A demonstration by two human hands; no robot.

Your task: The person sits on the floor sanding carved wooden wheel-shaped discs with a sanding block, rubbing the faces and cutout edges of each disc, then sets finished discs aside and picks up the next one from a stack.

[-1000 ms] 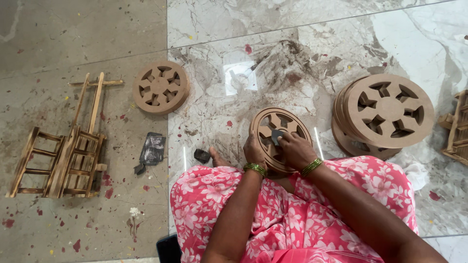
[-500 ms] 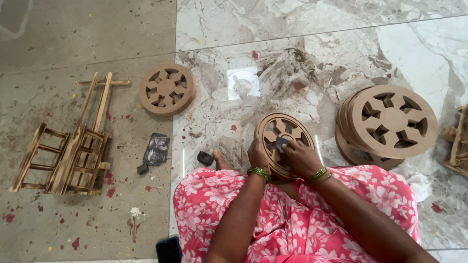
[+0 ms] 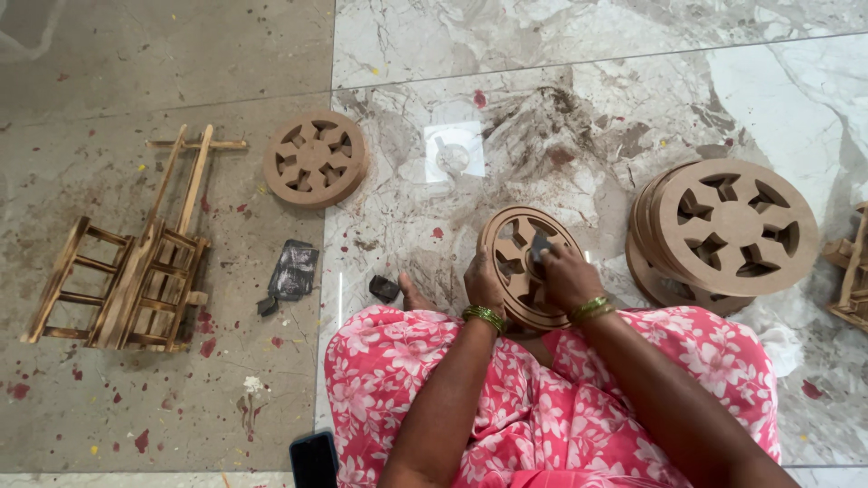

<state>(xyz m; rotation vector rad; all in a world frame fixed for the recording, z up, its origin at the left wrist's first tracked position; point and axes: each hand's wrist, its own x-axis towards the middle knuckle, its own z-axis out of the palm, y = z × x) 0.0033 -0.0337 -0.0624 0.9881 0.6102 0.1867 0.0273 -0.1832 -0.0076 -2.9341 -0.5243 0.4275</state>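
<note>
Unmoved: left hand point(image 3: 482, 287) grips wheel point(image 3: 524, 267) | right hand point(image 3: 568, 276) presses dark pad | paint-flecked marble floor point(image 3: 542, 117)

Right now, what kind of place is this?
Likely a home or small craft workspace on a tiled floor, not a bench shop. The person sits on it sanding a wooden wheel; a stack of wheels and a wooden cart frame lie around.
</note>
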